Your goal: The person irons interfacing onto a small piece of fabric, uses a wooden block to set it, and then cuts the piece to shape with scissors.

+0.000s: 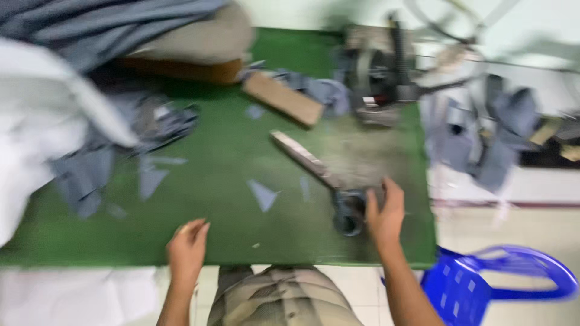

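— Right grip (384, 216) rests on dark handles of large scissors (320, 181), seemingly not clenched; long pale blade lies angled across green bench (229, 157)?

— Yes; left grip (187, 250) released, loosely curled, touching bench edge; grey fabric scraps (263, 194) nearby.

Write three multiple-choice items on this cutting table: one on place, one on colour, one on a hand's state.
1. Where do the scissors lie?
A. on the green table top
B. on the blue plastic chair
C. on the floor

2. What colour are the fabric scraps?
A. red
B. grey-blue
C. yellow

3. What is the right hand doing?
A. resting at the scissors' handles
B. lifting the wooden block
C. gripping the chair

Key: 1 A, they lie on green felt. 2 B, all are grey-blue. 3 A, its fingers touch the handles; the left hand holds nothing.
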